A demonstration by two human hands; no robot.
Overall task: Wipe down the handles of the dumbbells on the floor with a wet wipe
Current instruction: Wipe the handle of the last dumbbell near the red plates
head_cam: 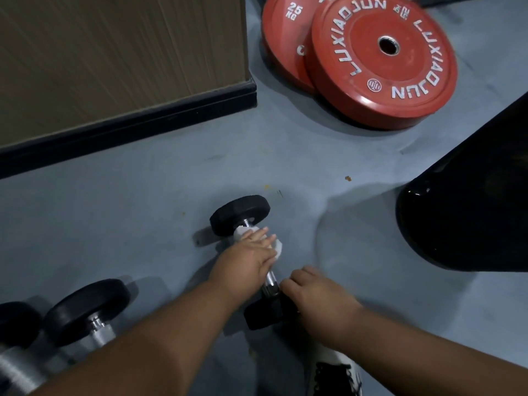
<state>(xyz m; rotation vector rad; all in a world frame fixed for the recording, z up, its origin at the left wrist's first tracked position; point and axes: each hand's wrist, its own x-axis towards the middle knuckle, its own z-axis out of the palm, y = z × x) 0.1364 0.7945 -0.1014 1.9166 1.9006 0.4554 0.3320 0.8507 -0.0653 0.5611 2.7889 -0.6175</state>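
floor [120, 212]: grey matting with a few small yellowish specks; widest bare stretch lies left of the middle dumbbell, between it and the wall.
wall [114, 52]: brown panel at upper left, ending in a black skirting [128, 124] whose corner juts toward the plates.
red plates [380, 61]: two overlapping discs at upper right, white letters reading "luxiaojun"; the under one shows "25 kg".
black bag [471, 201]: big glossy dark shape closing in the right edge, well apart from the hands.
dumbbell [240, 214]: black-ended, lying on the floor at centre, chrome handle [271, 281] running diagonally toward the person.
wet wipe [278, 247]: white, bunched on the handle's far part, under the left hand.
left hand [245, 261]: fingers lie fairly straight and close together, pressing the wipe onto the handle.
right hand [317, 295]: fingers curl over the dumbbell's near end, holding it.
other dumbbells [88, 312]: two more at lower left, just beside the left forearm.
shoe [337, 372]: white with black laces, bottom edge.
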